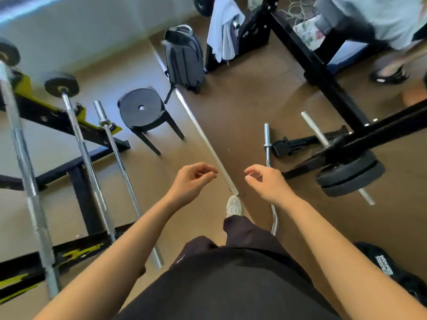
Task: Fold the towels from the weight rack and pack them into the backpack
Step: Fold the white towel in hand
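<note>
still at the start: left hand (pixel 193 179) and right hand (pixel 268 181) hanging loosely curled, empty; towels (pixel 223 31), seemingly draped on rack (pixel 251 35), needing reaching.

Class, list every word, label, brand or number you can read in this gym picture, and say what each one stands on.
White print in several stacked lines on the black object on the floor at lower right: too blurred to read.
Small white mark on the person's black shorts: too small to tell.
Backpack, towels, black stool, weight plates: no text visible.
Nothing in the picture reads clearly.
</note>
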A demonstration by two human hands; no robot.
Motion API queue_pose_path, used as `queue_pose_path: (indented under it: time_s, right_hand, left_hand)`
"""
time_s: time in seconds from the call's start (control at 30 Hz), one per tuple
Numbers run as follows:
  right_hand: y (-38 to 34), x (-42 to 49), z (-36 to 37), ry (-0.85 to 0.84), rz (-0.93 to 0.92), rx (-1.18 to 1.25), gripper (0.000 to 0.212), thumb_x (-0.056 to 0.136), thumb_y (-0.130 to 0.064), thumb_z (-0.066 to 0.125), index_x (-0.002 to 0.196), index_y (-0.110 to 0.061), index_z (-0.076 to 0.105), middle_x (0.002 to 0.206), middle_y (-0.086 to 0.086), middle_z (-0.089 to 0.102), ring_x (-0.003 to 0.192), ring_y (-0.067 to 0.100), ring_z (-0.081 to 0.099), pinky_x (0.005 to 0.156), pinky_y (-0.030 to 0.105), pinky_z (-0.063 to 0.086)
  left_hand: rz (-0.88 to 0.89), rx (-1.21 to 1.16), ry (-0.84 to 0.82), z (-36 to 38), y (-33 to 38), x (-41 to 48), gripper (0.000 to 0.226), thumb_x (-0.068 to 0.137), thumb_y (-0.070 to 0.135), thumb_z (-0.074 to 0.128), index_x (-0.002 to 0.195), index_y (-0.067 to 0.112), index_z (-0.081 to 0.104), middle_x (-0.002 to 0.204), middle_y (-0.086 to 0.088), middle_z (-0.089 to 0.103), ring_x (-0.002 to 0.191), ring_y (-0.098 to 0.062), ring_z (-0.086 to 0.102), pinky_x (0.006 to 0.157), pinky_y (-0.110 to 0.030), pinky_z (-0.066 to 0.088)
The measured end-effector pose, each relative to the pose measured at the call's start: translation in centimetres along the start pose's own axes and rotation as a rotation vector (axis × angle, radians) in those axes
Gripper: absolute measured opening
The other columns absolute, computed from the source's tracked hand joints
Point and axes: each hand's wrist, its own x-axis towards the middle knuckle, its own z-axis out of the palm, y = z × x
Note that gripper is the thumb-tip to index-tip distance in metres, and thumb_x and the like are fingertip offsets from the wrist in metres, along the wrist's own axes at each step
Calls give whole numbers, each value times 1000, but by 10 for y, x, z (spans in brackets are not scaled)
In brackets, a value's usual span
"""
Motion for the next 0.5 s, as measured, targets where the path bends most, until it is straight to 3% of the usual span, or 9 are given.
queue_pose_path:
  time_s: [0.1, 0.23, 0.5]
  right_hand:
    - [-5, 52, -28, -30, -3, 0, 23, 97, -32, 60, 117, -24, 68, 105, -6, 70, 101, 17, 62, 90, 37, 53]
    - [-23, 120, -60, -50, -5, 25, 22, 96, -33, 61, 114, -26, 70, 105, -6, 70, 103, 18, 62, 93, 43, 53]
    - [-64, 270, -96, -85, 20, 85, 17, 94, -31, 65, 109, -27, 73, 102, -6, 72, 99, 14, 65, 95, 42, 54]
  left_hand:
    - [-13, -8, 32, -15, 22, 43, 13, 100, 20, 63, 104, 22, 76, 97, 2, 77, 94, -20, 71, 91, -43, 58]
    - [-55, -74, 68, -36, 41, 97, 14, 100, 14, 63, 104, 16, 76, 95, 3, 78, 91, -13, 72, 90, -32, 58]
    - [-89, -129, 68, -97, 47, 230, 14, 100, 16, 63, 104, 19, 77, 96, 4, 78, 89, -6, 72, 84, -18, 55]
